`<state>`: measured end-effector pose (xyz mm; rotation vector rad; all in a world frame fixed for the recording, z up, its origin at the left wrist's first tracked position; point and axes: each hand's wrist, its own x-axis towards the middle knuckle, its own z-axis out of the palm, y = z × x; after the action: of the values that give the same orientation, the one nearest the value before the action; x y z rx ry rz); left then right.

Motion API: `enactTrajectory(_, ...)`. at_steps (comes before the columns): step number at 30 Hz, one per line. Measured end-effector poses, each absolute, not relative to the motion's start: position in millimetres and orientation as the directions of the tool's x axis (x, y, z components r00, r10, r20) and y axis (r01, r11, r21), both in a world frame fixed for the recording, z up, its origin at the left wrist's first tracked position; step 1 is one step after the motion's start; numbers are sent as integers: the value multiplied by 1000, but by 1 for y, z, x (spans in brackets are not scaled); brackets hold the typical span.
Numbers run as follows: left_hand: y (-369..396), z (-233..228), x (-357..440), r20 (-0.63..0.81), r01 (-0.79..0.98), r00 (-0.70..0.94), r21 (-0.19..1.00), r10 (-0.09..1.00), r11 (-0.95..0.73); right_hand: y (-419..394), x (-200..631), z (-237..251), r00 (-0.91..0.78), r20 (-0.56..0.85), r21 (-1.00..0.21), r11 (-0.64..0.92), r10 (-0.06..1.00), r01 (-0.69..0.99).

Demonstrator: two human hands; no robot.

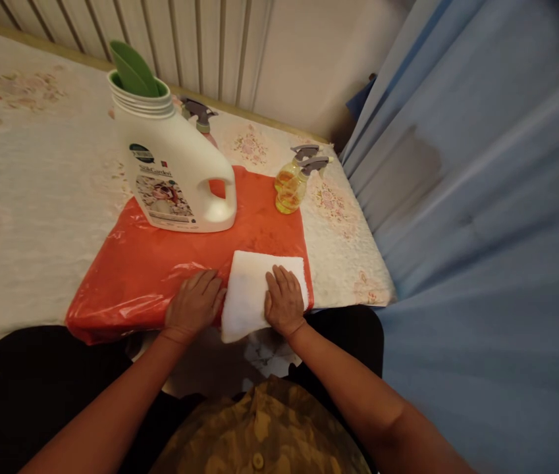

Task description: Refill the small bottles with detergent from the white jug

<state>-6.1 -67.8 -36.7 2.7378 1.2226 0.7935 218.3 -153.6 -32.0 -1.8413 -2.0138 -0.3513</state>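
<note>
Smoothing of a folded white cloth (pixel 252 289) was judged the step in hand: the right hand (pixel 284 301) lay flat and spread on it, the left hand (pixel 195 304) pressed open on the orange plastic sheet (pixel 151 270) at nine o'clock. A firmer, even press seemed called for next.

Both forearms bare to the elbow and above; no sleeves, watch, bracelet or rings visible on the left hand (pixel 194 304) or the right hand (pixel 284 301), and no gloves. Torso garment (pixel 264 431): olive-brown fabric with a mottled, camouflage-like pattern of lighter yellowish patches, closed at the front with a round, pale brown button (pixel 258 461) near the lower frame edge. Legs covered in plain black cloth (pixel 27 388), visible on both sides of the patterned garment; no markings or seams can be made out in it.
</note>
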Motion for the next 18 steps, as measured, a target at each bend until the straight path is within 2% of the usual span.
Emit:
enactTrajectory(10, -67, -29, -7, 396, 674, 569, 277, 721, -685, -154, 218, -34, -64, 469, -60, 104, 881, 993)
enactTrajectory(16, -63, -13, -9, 261, 622, 569, 484, 780, -616, -153, 217, -34, -77, 499, -46, 115, 863, 992)
enactTrajectory(18, -62, -6, -9, 228, 616, 570, 517, 789, -594, -153, 217, -34, -81, 503, -43, 119, 861, 992)
